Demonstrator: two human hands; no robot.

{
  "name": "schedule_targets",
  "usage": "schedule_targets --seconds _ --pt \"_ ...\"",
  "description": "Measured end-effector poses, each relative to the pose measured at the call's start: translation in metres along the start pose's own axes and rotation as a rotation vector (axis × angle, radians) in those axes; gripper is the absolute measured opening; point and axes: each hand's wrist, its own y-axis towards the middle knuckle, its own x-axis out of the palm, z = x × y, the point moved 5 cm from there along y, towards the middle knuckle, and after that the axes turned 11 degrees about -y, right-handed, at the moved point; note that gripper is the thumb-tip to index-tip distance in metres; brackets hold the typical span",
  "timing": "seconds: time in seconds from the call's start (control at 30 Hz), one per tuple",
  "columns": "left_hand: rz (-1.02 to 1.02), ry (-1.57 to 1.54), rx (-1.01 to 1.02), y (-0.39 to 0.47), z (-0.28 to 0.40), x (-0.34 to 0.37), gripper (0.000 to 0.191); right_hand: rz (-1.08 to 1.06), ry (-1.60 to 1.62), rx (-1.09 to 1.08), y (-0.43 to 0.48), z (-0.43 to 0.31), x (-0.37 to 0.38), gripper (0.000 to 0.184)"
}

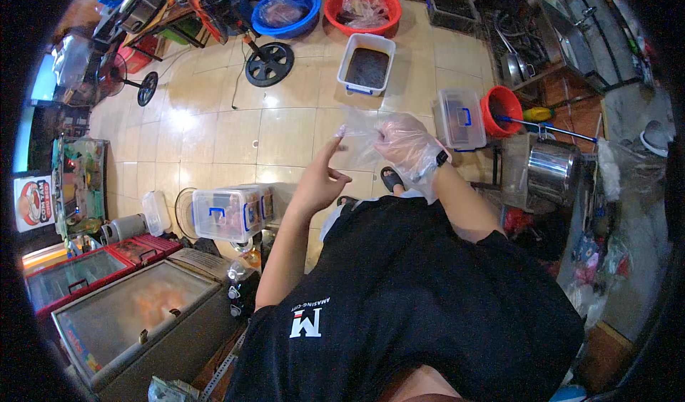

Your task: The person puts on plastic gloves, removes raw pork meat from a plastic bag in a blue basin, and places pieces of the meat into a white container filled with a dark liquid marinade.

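Note:
My right hand (405, 139) wears a loose clear plastic glove and is closed around a piece of thin clear plastic film (362, 130), possibly a second glove. The film stretches left toward my left hand (324, 174). That hand is bare, its fingers apart and the index finger extended; its tip meets or lies just behind the film, I cannot tell which. Beyond both hands, a white plastic tub (367, 65) of dark liquid stands uncovered on the tiled floor (289, 129).
A blue basin (260, 26) and a red basin (332, 19) hold plastic-wrapped contents. At right are a lidded clear box (461, 118), a red bucket (489, 96) and a steel pot (554, 166). Lidded boxes (219, 215) and a chest freezer (136, 305) flank my left. A black round base (269, 65) stands ahead.

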Motion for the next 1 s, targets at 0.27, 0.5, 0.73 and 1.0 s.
schedule_targets --seconds 0.27,0.5,0.73,1.0 --pt "0.265 -0.007 -0.016 0.008 -0.016 -0.009 0.039 0.063 -0.034 -0.068 0.004 -0.006 0.021 0.015" --pt "0.305 0.534 0.117 0.003 0.002 0.007 0.063 0.052 -0.021 0.034 0.002 -0.025 0.007 0.027" --pt "0.273 0.599 0.046 -0.002 0.0 0.016 0.057 -0.026 -0.153 0.089 0.005 -0.01 0.034 0.025" --pt "0.214 -0.372 -0.305 0.012 -0.069 -0.001 0.031 0.03 -0.186 -0.109 -0.005 -0.048 0.044 0.021"
